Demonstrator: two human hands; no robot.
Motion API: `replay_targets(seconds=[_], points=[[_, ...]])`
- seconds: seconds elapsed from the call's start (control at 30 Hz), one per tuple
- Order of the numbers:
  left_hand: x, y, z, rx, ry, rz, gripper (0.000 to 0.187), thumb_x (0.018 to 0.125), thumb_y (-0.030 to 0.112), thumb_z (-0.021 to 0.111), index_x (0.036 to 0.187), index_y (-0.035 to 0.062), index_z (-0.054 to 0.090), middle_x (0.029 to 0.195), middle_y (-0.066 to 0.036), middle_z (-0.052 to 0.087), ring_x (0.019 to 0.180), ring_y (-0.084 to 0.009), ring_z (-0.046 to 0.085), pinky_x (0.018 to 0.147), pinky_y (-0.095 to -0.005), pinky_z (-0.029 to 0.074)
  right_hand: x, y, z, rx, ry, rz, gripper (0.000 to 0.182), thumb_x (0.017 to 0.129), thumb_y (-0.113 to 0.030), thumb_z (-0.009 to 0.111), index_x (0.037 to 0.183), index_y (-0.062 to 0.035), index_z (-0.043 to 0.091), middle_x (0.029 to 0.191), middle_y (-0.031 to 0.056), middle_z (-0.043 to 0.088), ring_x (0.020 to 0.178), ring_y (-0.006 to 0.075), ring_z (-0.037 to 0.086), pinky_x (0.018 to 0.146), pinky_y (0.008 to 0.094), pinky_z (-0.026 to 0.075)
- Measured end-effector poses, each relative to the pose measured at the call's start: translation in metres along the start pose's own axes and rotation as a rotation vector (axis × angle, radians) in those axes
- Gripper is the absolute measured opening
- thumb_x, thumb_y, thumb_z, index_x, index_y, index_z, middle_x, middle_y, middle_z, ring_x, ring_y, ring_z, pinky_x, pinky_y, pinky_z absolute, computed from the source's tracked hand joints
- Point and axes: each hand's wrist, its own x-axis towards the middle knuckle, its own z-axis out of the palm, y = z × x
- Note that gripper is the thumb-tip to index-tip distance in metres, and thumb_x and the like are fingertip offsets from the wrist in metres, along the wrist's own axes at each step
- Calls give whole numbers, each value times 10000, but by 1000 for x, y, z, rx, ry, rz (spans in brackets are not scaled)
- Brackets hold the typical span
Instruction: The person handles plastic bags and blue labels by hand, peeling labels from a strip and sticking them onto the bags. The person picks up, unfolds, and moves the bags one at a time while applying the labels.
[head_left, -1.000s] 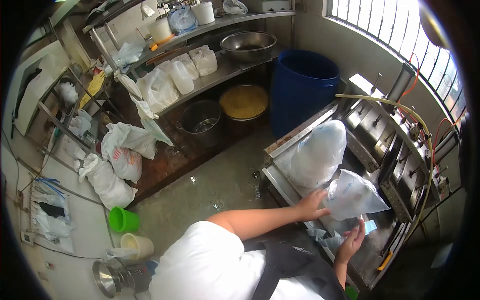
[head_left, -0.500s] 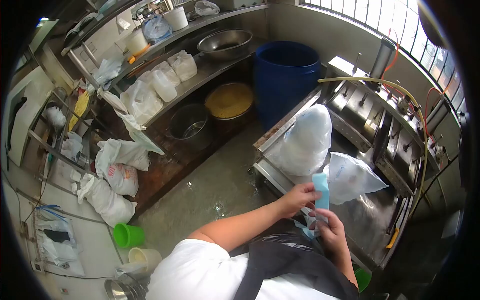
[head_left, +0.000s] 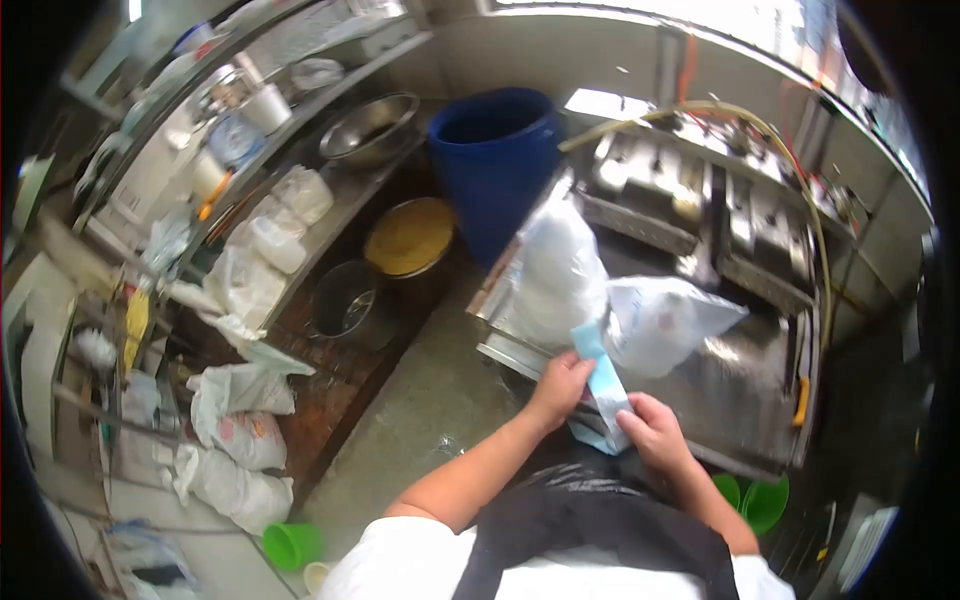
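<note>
A light blue folded strip [head_left: 604, 380] is stretched between both hands, in front of the metal work surface. My left hand [head_left: 565, 385] pinches its left side below the top end. My right hand [head_left: 648, 425] grips its lower right part. More of the blue material hangs loose below the hands. Just beyond the strip, a tall clear plastic bag [head_left: 555, 260] with pale contents and a second white plastic bag [head_left: 660, 320] lie on the metal surface [head_left: 735, 400].
Metal press machines [head_left: 650, 185] with hoses stand at the back right. A blue barrel [head_left: 495, 165], a pan of yellow material [head_left: 410, 237] and a dark pot [head_left: 347, 300] are further left. White sacks [head_left: 235, 480] and a green bucket [head_left: 292, 545] sit lower left.
The view has turned, so the surroundings sit further left. The hands are further apart, and the blue strip is tilted and shows more of its length between them.
</note>
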Motion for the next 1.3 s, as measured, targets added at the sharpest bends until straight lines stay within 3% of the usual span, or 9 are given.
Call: replay_targets(seconds=[0.2, 0.33, 0.4, 0.47, 0.7, 0.77, 0.87, 1.2, 1.3], points=[[-17, -2, 5, 92, 59, -168, 334, 1098, 396, 609, 1015, 74, 642, 831, -1, 646, 673, -99, 606, 597, -272, 514, -8, -8, -12, 77, 197, -44, 203, 1042, -156, 634, 1144, 4, 706, 959, -14, 696, 878, 75, 606, 794, 291, 522], [-35, 10, 11, 511, 118, 517, 177, 1060, 210, 699, 1046, 50, 625, 892, 2, 641, 711, -82, 566, 648, -238, 484, -8, -12, -19, 55, 365, -127, 202, 1052, -134, 619, 1167, 6, 708, 979, -11, 710, 888, 56, 603, 792, 270, 516], [-47, 42, 35, 827, 70, 935, 169, 978, 42, 730, 1127, 20, 653, 990, -89, 656, 843, -196, 612, 768, -331, 514, -9, -13, -19, 67, 365, -101, 209, 1062, -125, 613, 1199, 8, 699, 1027, -7, 713, 930, 59, 612, 826, 265, 517], [-47, 52, 46, 930, -62, 1107, 248, 911, 38, 762, 1146, 25, 684, 1072, -145, 679, 920, -320, 642, 828, -426, 536, -9, -12, -17, 74, 340, -96, 219, 1072, -116, 607, 1231, 10, 689, 1076, -2, 715, 973, 62, 620, 860, 261, 518], [-41, 47, 52, 1013, -166, 1061, 271, 872, 12, 777, 1134, 25, 706, 1098, -147, 700, 997, -345, 651, 887, -440, 530, -12, -9, -8, -82, 328, -199, 167, 1048, -96, 639, 1169, 2, 700, 943, 52, 721, 826, 111, 631, 756, 308, 528], [-40, 47, 49, 990, -217, 1029, 266, 860, 22, 788, 1114, 25, 710, 1079, -146, 706, 991, -344, 660, 867, -436, 539, -12, -9, -9, -414, 353, -474, 132, 1018, -58, 647, 1122, 14, 688, 937, 127, 710, 816, 263, 686, 754, 374, 546], [-43, 50, 45, 972, -291, 994, 221, 857, 26, 789, 1066, 22, 718, 1032, -141, 717, 940, -341, 675, 830, -435, 552, -17, -15, -14, -575, 279, -510, 123, 979, -40, 665, 1089, 14, 674, 955, 178, 697, 874, 394, 685, 766, 442, 555], [-41, 48, 35, 983, -407, 940, 117, 869, 20, 752, 981, -2, 725, 956, -152, 738, 875, -338, 701, 793, -423, 566, -22, -9, -18, -733, 96, -455, 148, 943, -10, 699, 1086, 15, 675, 992, 182, 720, 911, 405, 694, 772, 455, 557], [-42, 49, 29, 853, -368, 792, 70, 910, 23, 716, 967, -17, 724, 921, -138, 728, 836, -284, 694, 772, -381, 557, -24, -8, -15, -725, 119, -492, 240, 953, -8, 691, 1190, 3, 657, 998, 172, 731, 912, 346, 721, 805, 425, 563]])
